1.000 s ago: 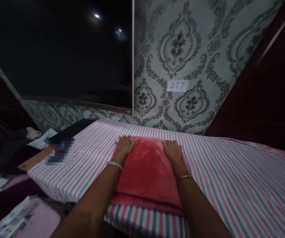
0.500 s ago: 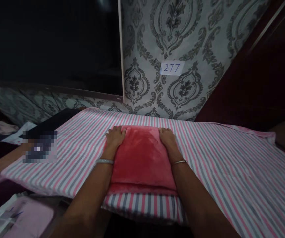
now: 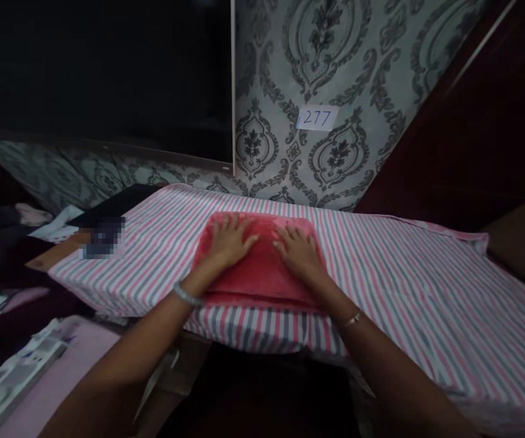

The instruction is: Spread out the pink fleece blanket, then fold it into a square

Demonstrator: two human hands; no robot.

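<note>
A folded red plush cloth lies on the striped tablecloth, close to the front edge. On its left part my left hand rests flat, fingers spread and pointing away from me. My right hand lies palm down on the right part, its fingers also apart. Both hands touch the top of the cloth and grip nothing. A band circles my left wrist, and a thin bangle is on the right one.
A large dark television screen hangs at the back left. A paper label reading 277 is on the patterned wall. At the left are a dark flat panel, a blurred-out object and a white power strip.
Both hands have moved inward from the side edges of the red cloth onto its top, and their fingers have spread. The camera view has shifted a little.
</note>
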